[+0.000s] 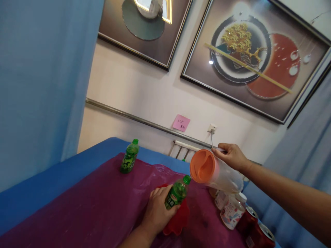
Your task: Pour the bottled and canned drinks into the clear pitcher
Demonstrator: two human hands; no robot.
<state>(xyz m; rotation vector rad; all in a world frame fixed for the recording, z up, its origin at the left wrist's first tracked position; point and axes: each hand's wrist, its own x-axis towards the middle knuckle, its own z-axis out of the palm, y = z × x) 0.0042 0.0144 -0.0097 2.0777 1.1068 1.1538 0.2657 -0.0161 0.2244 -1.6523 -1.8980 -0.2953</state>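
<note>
the translucent plastic pitcher [227, 179] with an orange lid [200, 167] is grasped from above by the right hand [229, 156], its long axis tipped over so the lid end faces left. just left of and below that end, the green-labelled plastic bottle [177, 194] is gripped round its body by the left hand [158, 207], near upright, green cap [187, 179] uppermost, near the red scalloped dish [178, 220] on the purple-covered table [98, 199]. whether lid and cap touch, i cannot tell.

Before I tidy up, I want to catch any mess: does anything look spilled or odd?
Possibly. The purple cover has a dark patch to the right of the red dish; spill or shadow, I cannot tell. The pitcher in the right hand is tipped sideways, though no stream shows.
</note>
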